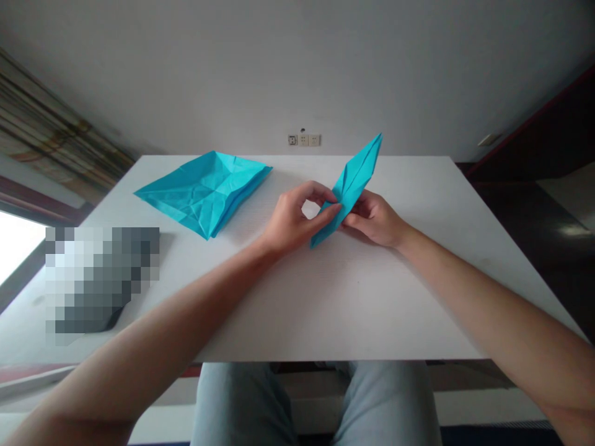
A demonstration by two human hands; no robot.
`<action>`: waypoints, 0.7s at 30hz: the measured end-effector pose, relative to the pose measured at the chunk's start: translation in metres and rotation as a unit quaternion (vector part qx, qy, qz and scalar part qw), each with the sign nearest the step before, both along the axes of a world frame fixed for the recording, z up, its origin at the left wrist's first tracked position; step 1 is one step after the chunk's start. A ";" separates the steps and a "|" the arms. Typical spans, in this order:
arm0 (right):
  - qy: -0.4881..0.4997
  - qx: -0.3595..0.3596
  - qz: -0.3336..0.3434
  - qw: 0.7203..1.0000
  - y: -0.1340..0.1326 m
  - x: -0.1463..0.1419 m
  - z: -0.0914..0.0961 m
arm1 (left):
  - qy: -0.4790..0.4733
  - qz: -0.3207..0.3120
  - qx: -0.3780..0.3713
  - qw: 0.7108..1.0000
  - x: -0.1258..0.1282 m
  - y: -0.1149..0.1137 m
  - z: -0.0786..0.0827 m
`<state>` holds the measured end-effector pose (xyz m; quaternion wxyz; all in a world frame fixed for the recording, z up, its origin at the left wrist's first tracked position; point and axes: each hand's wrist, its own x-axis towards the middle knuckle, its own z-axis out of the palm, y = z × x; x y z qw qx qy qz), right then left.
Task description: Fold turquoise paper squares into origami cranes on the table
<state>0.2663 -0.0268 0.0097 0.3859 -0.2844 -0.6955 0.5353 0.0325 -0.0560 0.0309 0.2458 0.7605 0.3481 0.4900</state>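
Note:
A narrow folded sheet of turquoise origami paper (356, 179) is held up off the table, tilted with its long point to the upper right. My left hand (297, 214) pinches its lower left part between thumb and fingers. Behind the paper, my right hand (374, 218) grips its lower right edge; some of its fingertips are hidden by the paper. To the left lies a larger creased turquoise paper (199, 189), kite-like in outline and folded in layers, apart from both hands.
The white table (297, 310) stands against a grey wall with sockets (304, 140). A pixelated, blurred-out object (100, 279) lies at the table's left side. A patterned curtain (56, 124) hangs at far left. My legs (246, 402) are below the front edge.

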 end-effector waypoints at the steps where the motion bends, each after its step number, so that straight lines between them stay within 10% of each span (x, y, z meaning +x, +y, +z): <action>1: -0.001 -0.001 0.003 1.000 -0.001 0.000 -0.001 | 0.008 0.003 -0.002 1.000 0.000 0.000 0.000; 21: -0.015 -0.029 -0.051 0.998 -0.001 0.001 -0.007 | -0.053 -0.013 -0.008 0.998 0.000 0.005 -0.007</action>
